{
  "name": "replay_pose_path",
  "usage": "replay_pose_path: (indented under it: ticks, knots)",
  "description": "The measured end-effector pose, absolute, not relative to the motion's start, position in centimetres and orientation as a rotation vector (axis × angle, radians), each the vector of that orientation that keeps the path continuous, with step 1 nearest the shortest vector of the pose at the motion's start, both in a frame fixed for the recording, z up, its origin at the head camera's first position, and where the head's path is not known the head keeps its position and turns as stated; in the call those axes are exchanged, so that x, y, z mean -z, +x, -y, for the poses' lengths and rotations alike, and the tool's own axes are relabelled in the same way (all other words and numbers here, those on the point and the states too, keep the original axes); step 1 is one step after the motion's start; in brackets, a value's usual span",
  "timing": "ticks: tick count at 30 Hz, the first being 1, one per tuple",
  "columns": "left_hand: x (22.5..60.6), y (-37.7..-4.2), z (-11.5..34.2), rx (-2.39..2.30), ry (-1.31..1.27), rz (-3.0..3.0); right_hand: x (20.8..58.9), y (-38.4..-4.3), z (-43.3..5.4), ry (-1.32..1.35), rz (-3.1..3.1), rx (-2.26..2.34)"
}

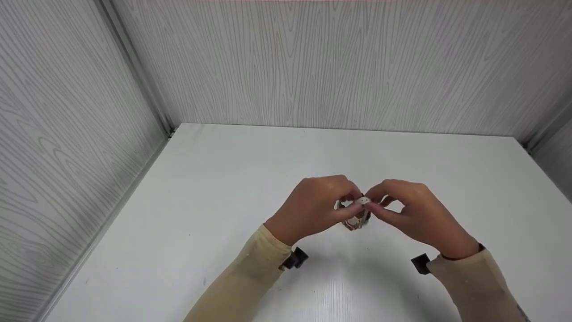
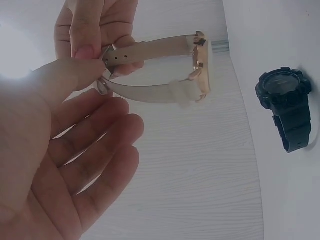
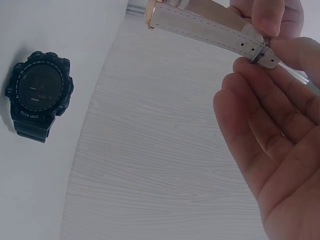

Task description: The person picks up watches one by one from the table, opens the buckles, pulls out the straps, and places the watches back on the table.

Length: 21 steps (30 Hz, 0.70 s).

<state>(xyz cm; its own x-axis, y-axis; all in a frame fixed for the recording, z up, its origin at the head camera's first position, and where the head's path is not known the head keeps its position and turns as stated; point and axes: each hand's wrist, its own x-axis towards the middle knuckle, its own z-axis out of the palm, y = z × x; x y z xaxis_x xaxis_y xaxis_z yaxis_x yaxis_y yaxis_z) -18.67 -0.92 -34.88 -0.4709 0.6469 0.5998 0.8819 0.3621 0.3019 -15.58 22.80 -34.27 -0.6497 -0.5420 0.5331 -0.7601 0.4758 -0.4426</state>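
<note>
Both hands pinch the buckle end of a wristwatch with a pale strap and a rose-gold case [image 2: 201, 70], held up in front of the body. My left hand [image 1: 321, 203] grips with thumb and forefinger, its other fingers loosely curved. From the opposite side, my right hand [image 1: 411, 210] pinches the same end between thumb and forefinger. In the right wrist view, the stitched strap [image 3: 195, 29] with punched holes passes through a metal buckle [image 3: 258, 54]. The two strap halves meet there in a loop, with the case hanging away from the fingers. Fingertips partly cover the buckle.
A black digital sport watch [image 3: 40, 90] lies on the white table [image 1: 223, 179], beyond the held watch in the wrist views. Wood-grain panels [image 1: 290, 62] stand behind and beside the table. Small black devices [image 1: 295, 258] are worn at both wrists.
</note>
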Motion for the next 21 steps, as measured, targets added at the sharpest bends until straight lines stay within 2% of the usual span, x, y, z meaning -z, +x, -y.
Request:
replay_pose_path:
  ticks: [21]
  knots:
    - [35.13,-18.67,0.68,0.719,-1.361,2.284,34.22,-15.51,-22.96,1.088,2.485,-0.883]
